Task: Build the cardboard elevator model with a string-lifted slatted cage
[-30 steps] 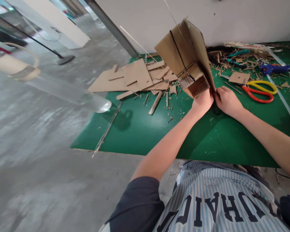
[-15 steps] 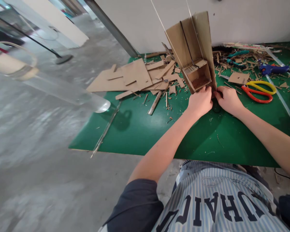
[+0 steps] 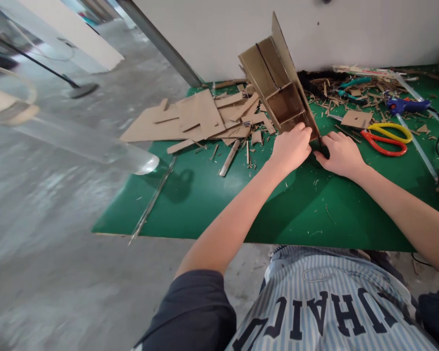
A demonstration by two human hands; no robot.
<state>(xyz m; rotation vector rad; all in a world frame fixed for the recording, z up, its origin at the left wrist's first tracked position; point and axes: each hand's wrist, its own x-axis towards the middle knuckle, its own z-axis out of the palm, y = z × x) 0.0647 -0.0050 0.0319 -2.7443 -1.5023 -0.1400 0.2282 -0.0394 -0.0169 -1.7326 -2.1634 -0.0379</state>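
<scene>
A tall brown cardboard model [image 3: 274, 80] with a small open box glued at its foot stands tilted on the green table [image 3: 223, 204]. My left hand [image 3: 291, 146] grips the lower edge of the model by the small box, fingers curled. My right hand [image 3: 339, 153] lies beside it at the model's base, fingers bent onto a dark object that is mostly hidden under the hand.
Flat cardboard sheets [image 3: 190, 117] and offcuts lie left of the model. Red-and-yellow scissors [image 3: 386, 139], a blue glue gun [image 3: 406, 105] with its cable, glue sticks and scraps crowd the right back. A white wall runs behind. The table's front edge faces my torso.
The cardboard model has turned and tipped, its open side now facing more left, and come lower onto the table. Both hands stayed at its base; the view shifted slightly.
</scene>
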